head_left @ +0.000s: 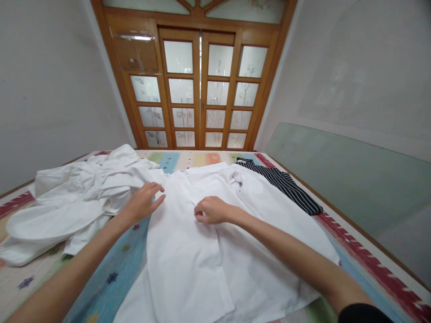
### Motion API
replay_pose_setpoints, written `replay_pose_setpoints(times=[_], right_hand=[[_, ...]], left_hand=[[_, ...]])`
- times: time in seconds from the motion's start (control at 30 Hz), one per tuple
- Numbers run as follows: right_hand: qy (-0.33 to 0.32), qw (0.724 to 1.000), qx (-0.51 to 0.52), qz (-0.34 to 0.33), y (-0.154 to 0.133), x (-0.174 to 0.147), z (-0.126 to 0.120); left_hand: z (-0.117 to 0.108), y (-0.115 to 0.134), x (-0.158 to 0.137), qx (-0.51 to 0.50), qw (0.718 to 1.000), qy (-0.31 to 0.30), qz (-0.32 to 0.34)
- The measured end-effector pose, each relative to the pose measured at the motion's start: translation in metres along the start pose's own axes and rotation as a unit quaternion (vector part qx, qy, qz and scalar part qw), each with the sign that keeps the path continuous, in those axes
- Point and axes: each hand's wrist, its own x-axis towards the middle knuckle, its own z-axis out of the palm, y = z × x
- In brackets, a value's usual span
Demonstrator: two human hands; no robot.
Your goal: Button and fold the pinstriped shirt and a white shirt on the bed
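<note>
Shirt [188, 260], white, lay spread on patterned sheet [126, 258] before me. My left hand [144, 202] hung near its left edge, thumb and fingers parted. My right hand [212, 210] was over its middle, fingers curled; whether they pinched it, I could not tell. Heaped white cloth [90, 193] lay left, a striped garment [283, 184] right.

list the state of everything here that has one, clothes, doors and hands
White garment: spread out, lightly creased
White cloth at left: crumpled in a heap
Striped cloth: looks folded
Doors: almost shut, thin bright slit between
Left hand: open, fingers curved
Right hand: fingers curled, grip unclear
</note>
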Motion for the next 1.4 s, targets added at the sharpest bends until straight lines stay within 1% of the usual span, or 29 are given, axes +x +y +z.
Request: replay_pose_setpoints(times=[0.07,0.13,0.2,0.3,0.33,0.37,0.43,0.5,0.63,0.73,0.83,0.97,1.03,1.1,1.23,1.3,1.33,1.4], right_hand=[[0.041,0.999,-0.004,0.014,0.003,0.026,0.002],[0.077,0.997,-0.013,0.029,0.007,0.054,0.004],[0.109,0.992,-0.023,0.052,0.012,0.081,0.008],[0.127,0.987,-0.037,0.087,0.019,0.115,0.015],[0.125,0.986,-0.042,0.097,0.02,0.125,0.018],[0.122,0.986,-0.045,0.106,0.022,0.133,0.021],[0.116,0.983,-0.051,0.13,0.024,0.147,0.026],[0.118,0.978,-0.058,0.161,0.027,0.159,0.031],[0.128,0.965,-0.062,0.221,0.036,0.176,0.035],[0.124,0.961,-0.052,0.242,0.044,0.181,0.033],[0.129,0.96,-0.054,0.242,0.046,0.185,0.031],[0.133,0.963,-0.056,0.229,0.045,0.189,0.03],[0.141,0.958,-0.051,0.244,0.048,0.188,0.028],[0.162,0.942,-0.033,0.291,0.057,0.183,0.023],[0.212,0.881,0.03,0.422,0.089,0.158,0.011],[0.211,0.859,0.054,0.463,0.108,0.141,0.007],[0.202,0.853,0.065,0.477,0.116,0.133,0.006],[0.176,0.849,0.086,0.49,0.129,0.12,0.006]], left_hand=[[0.011,-0.024,0.018,0.034,0.998,0.048,-0.017],[0.024,-0.039,0.03,0.067,0.995,0.063,-0.029],[0.04,-0.046,0.035,0.089,0.993,0.045,-0.055],[0.07,-0.048,0.033,0.096,0.986,0.004,-0.134],[0.08,-0.049,0.03,0.093,0.983,0.001,-0.156],[0.088,-0.049,0.028,0.086,0.983,0.01,-0.164],[0.102,-0.052,0.025,0.067,0.985,0.03,-0.156],[0.111,-0.056,0.024,0.053,0.986,0.047,-0.148],[0.114,-0.062,0.023,0.042,0.986,0.056,-0.154],[0.11,-0.058,0.022,0.045,0.984,0.072,-0.157],[0.103,-0.05,0.019,0.049,0.981,0.085,-0.167],[0.09,-0.039,0.017,0.05,0.978,0.077,-0.187],[0.085,-0.035,0.017,0.049,0.977,0.065,-0.199],[0.082,-0.032,0.017,0.048,0.975,0.057,-0.208],[0.08,-0.029,0.017,0.054,0.974,0.064,-0.212],[0.08,-0.03,0.017,0.057,0.974,0.072,-0.209],[0.081,-0.03,0.017,0.057,0.974,0.075,-0.207],[0.081,-0.03,0.017,0.057,0.974,0.077,-0.205]])
